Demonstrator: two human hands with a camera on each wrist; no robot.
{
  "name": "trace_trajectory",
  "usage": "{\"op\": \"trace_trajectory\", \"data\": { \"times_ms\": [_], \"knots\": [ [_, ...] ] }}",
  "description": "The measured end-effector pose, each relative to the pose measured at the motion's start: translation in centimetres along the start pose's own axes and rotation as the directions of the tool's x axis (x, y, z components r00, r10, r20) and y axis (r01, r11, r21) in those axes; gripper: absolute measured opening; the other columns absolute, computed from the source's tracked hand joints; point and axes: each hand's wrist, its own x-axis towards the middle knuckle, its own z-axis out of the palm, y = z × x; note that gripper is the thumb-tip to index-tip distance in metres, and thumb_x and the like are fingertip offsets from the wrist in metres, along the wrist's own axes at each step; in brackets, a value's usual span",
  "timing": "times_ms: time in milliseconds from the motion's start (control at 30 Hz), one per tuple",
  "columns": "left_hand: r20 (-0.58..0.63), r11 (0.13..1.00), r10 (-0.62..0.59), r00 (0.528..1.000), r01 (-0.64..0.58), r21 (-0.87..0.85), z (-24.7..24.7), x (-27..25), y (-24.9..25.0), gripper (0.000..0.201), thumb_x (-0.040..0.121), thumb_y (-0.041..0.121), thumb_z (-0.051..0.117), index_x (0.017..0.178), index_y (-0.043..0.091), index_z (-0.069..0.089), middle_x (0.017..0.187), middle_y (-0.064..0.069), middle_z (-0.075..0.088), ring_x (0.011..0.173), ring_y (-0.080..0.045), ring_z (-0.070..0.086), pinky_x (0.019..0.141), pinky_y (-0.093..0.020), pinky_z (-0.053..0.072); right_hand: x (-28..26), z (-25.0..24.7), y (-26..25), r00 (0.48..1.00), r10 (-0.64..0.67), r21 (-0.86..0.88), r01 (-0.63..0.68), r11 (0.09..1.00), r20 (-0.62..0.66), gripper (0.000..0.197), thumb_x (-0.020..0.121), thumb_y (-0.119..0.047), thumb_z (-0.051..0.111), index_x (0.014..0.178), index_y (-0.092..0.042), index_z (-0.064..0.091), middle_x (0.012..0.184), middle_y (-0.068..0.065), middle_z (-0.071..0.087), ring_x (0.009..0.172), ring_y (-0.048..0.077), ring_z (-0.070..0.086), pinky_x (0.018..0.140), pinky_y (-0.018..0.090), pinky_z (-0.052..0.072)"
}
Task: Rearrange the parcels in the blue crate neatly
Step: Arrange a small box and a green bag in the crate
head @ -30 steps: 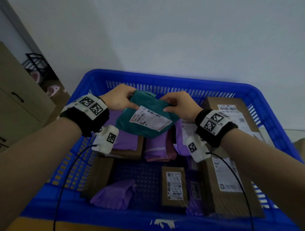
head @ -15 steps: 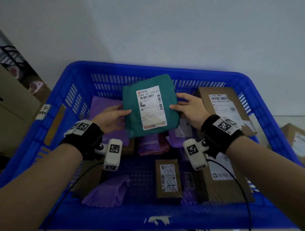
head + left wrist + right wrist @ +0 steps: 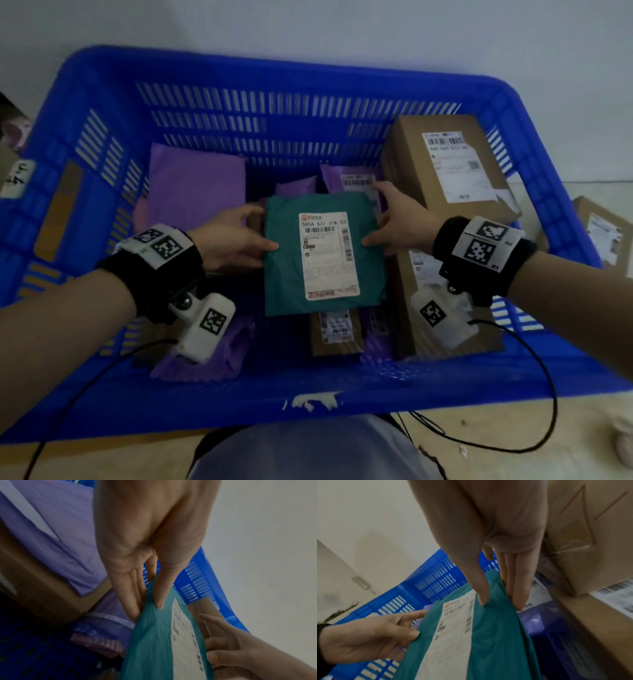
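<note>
Lower now than half a second ago, the teal parcel [image 3: 322, 253] has come down from in front of the far wall of the blue crate [image 3: 239, 102] to the middle of it, label side up, above the purple mailers and the small brown box [image 3: 337, 330] at the near side. Both hands hold it by its side edges. The left hand [image 3: 233, 236] pinches the left edge, thumb [image 3: 160, 588] pressed on the top face and fingers [image 3: 130, 595] straight underneath, as the left wrist view shows. The right hand [image 3: 394, 222] pinches the right edge the same way, thumb [image 3: 481, 588] on top beside the white label [image 3: 329, 255] and fingers [image 3: 517, 588] beneath. So the parcel spans the gap between the two grips, its label midway between the thumbs and its near end hanging out past both hands toward the person. Just left of the left hand lies a flat purple mailer [image 3: 197, 188] on a brown box; just right of the right hand stands a large brown box [image 3: 445, 164] with another long brown box [image 3: 428, 308] in front of it. Whether the parcel touches the packages under it cannot be told.
</note>
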Motion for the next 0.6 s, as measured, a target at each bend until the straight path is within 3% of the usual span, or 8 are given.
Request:
{"op": "trace_trajectory", "data": {
  "times_ms": [100,200,300,367,433,500,533,600],
  "knots": [
    [0.004,0.994,-0.046,0.999,0.046,0.102,0.8,0.3,-1.0,0.06,0.081,-0.003,0.068,0.134,0.014,0.044,0.121,-0.02,0.061,0.086,-0.028,0.065,0.069,-0.035,0.059,-0.2,0.6,0.7,0.992,0.051,-0.123,-0.036,0.992,0.117,0.096,0.074,0.005,0.073,0.147,-0.029,0.02,0.13,0.009,0.048,0.111,0.036,0.057,0.073,0.054,0.058],
    [-0.003,0.979,-0.112,0.994,0.111,0.173,1.4,0.5,-1.9,0.047,0.087,0.01,0.066,0.13,0.011,0.046,0.106,-0.019,0.063,0.075,-0.027,0.064,0.058,-0.03,0.059,-0.1,1.3,1.8,0.974,0.115,-0.192,-0.076,0.978,0.197,0.091,0.074,0.006,0.073,0.145,-0.025,0.025,0.13,0.011,0.045,0.107,0.034,0.057,0.075,0.052,0.058],
    [0.031,0.959,-0.167,0.985,0.155,0.238,1.9,0.8,-3.0,0.033,0.088,0.007,0.063,0.118,0.012,0.052,0.099,-0.015,0.062,0.069,-0.025,0.063,0.055,-0.028,0.058,-0.1,2.0,2.8,0.943,0.184,-0.251,-0.113,0.961,0.279,0.09,0.075,0.005,0.073,0.146,-0.02,0.025,0.121,0.009,0.048,0.096,0.028,0.054,0.062,0.035,0.057],
    [0.061,0.943,-0.186,0.981,0.161,0.29,2.3,1.1,-3.6,0.018,0.086,0.003,0.064,0.099,0.012,0.057,0.102,-0.013,0.062,0.065,-0.023,0.064,0.054,-0.027,0.059,0.0,2.3,3.2,0.934,0.205,-0.32,-0.107,0.941,0.292,0.089,0.075,0.003,0.074,0.147,-0.016,0.026,0.115,0.006,0.051,0.097,0.029,0.057,0.05,0.024,0.054],
    [0.081,0.93,-0.197,0.977,0.16,0.332,2.7,1.5,-4.1,0.016,0.085,0.0,0.064,0.088,0.013,0.056,0.099,-0.012,0.062,0.057,-0.019,0.066,0.054,-0.026,0.059,0.2,2.5,3.5,0.934,0.202,-0.407,-0.069,0.911,0.294,0.087,0.075,0.001,0.075,0.147,-0.014,0.028,0.129,0.013,0.051,0.098,0.03,0.062,0.046,0.017,0.05],
    [0.083,0.921,-0.203,0.976,0.161,0.354,3.2,2.0,-4.5,0.017,0.086,-0.002,0.063,0.087,0.013,0.055,0.092,-0.009,0.062,0.05,-0.015,0.066,0.053,-0.026,0.058,0.7,2.6,3.6,0.923,0.222,-0.451,-0.06,0.89,0.316,0.083,0.077,0.001,0.073,0.146,-0.013,0.03,0.13,0.02,0.053,0.093,0.031,0.067,0.043,0.016,0.05],
    [0.082,0.917,-0.204,0.976,0.161,0.364,3.4,2.2,-4.6,0.017,0.086,-0.003,0.062,0.089,0.012,0.054,0.089,-0.008,0.062,0.048,-0.014,0.065,0.052,-0.026,0.058,0.9,2.7,3.7,0.914,0.242,-0.462,-0.069,0.884,0.327,0.082,0.078,0.001,0.072,0.146,-0.014,0.029,0.127,0.022,0.056,0.087,0.029,0.07,0.045,0.018,0.052],
    [0.08,0.907,-0.207,0.975,0.161,0.389,4.1,2.7,-4.7,0.018,0.086,-0.005,0.061,0.095,0.009,0.053,0.084,-0.008,0.061,0.042,-0.01,0.064,0.05,-0.026,0.057,1.5,2.9,3.8,0.9,0.294,-0.482,-0.111,0.869,0.322,0.08,0.08,0.001,0.07,0.147,-0.013,0.027,0.122,0.026,0.059,0.051,0.012,0.069,0.042,0.02,0.052]
  ]
}}
